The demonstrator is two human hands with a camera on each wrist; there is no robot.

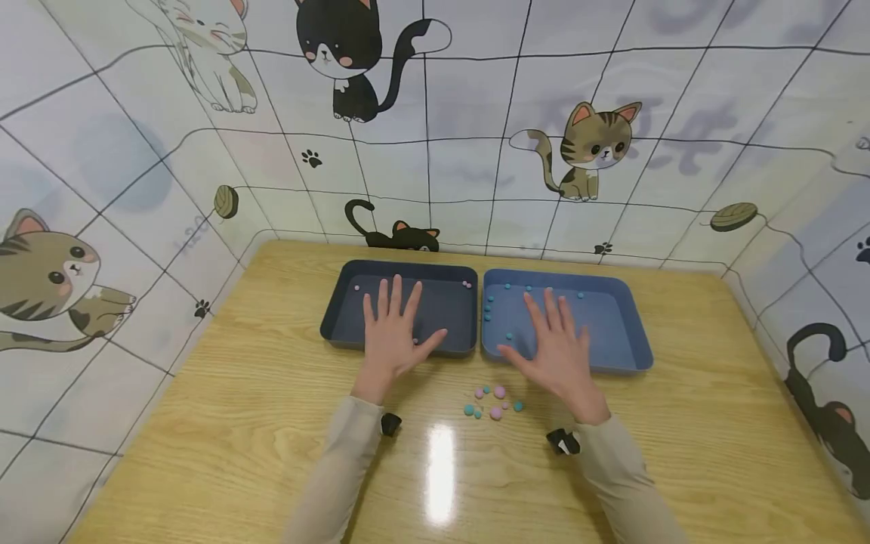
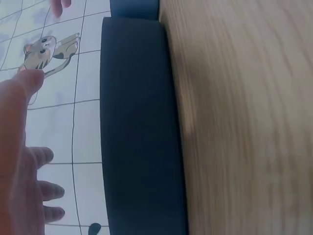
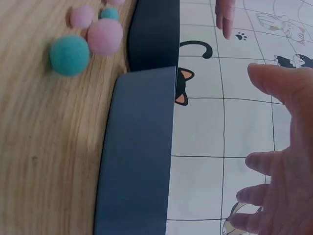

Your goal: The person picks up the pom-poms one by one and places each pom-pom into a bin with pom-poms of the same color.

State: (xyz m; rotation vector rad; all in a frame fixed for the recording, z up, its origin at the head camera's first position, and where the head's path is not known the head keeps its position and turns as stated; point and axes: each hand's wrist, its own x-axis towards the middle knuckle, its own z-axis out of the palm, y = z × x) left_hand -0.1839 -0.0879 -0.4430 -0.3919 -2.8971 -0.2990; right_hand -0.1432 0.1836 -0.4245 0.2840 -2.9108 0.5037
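Note:
My left hand [image 1: 392, 332] is held palm down with fingers spread above the dark grey tray [image 1: 448, 313], holding nothing. Over the blue tray [image 1: 618, 325], my right hand [image 1: 560, 359] is spread in the same way, also holding nothing. Between the forearms, in front of the trays, a loose cluster of pink pom-poms [image 1: 495, 413] and teal pom-poms [image 1: 469, 409] lies on the table. The right wrist view shows a larger teal pom-pom [image 3: 70, 55] beside a pink pom-pom [image 3: 105, 36]. A few small pink balls [image 1: 356, 287] lie in the dark tray, and several small teal balls [image 1: 509, 336] in the blue one.
Both trays stand side by side near the back of the wooden table [image 1: 258, 423]. A white cloth backdrop [image 1: 469, 166] with grid lines and cartoon cats rises behind the table and at both sides. Dark wrist devices [image 1: 563, 442] sit at the cuffs.

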